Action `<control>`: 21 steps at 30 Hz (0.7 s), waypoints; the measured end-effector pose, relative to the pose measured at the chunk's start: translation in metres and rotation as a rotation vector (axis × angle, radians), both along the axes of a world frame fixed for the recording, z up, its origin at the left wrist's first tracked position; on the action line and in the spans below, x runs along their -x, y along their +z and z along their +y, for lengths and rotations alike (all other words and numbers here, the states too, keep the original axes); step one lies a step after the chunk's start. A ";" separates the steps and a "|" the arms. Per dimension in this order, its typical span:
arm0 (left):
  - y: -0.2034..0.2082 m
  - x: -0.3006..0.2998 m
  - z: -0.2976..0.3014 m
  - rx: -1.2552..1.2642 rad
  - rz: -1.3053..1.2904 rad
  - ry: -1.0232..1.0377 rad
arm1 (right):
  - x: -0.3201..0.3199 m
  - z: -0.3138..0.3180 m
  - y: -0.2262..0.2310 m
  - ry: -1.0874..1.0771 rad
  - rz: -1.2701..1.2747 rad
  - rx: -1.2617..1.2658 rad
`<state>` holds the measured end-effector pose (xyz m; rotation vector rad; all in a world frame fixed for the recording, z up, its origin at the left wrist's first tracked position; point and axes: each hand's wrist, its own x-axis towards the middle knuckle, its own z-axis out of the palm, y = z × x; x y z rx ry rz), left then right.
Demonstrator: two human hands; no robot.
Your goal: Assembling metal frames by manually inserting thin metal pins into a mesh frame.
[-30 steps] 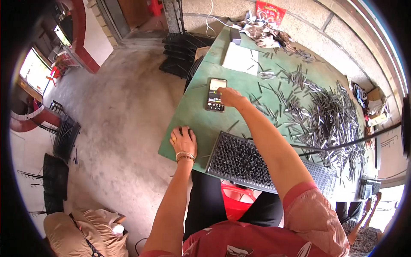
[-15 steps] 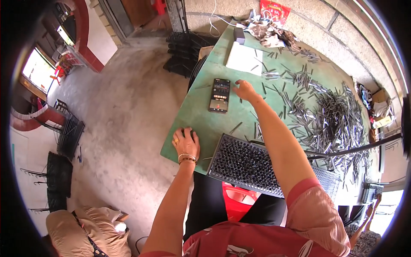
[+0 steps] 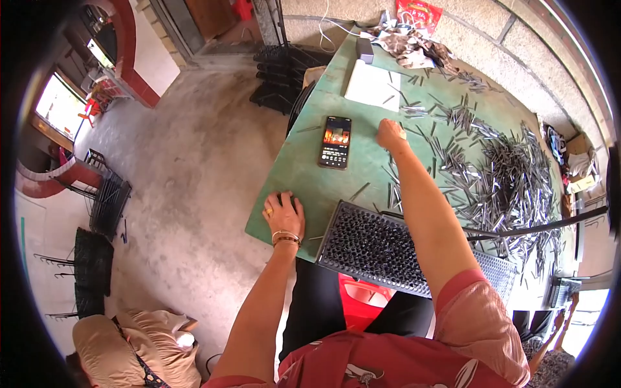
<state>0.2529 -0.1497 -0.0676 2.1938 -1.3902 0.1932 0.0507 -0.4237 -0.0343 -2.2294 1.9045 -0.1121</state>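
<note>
My left hand (image 3: 284, 216) lies on the near left corner of the green tabletop (image 3: 284, 174), fingers spread and nothing in them. A black smartphone (image 3: 335, 142) lies face up beyond it, its screen lit with a picture and text. To the phone's right, my right hand (image 3: 391, 136) hovers over or rests on the table with fingers curled in. Whatever those fingers may hold is hidden. Below my right forearm sits a dark tray (image 3: 375, 249) with rows of round holes, at the table's near edge. Many thin dark metal strips (image 3: 511, 174) are heaped to the right.
White paper (image 3: 372, 87), a small dark box (image 3: 364, 50), a crumpled cloth (image 3: 417, 48) and a red packet (image 3: 419, 16) lie at the far end. A black curved bar (image 3: 537, 227) crosses the right side. Another person's arms (image 3: 563, 323) show at lower right.
My right hand has drawn away from the phone to the right, and its fingers have curled in. The phone's screen shows a different picture. My left hand has stayed in place.
</note>
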 end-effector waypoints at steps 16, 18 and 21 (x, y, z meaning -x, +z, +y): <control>0.007 0.012 -0.006 0.009 -0.005 -0.054 | -0.031 0.057 0.068 0.440 -0.088 0.256; -0.007 -0.002 -0.003 -0.048 -0.050 0.012 | -0.048 0.120 0.095 0.489 -0.101 0.351; -0.012 -0.007 -0.001 -0.065 -0.083 0.016 | 0.000 0.231 0.152 0.824 -0.454 0.090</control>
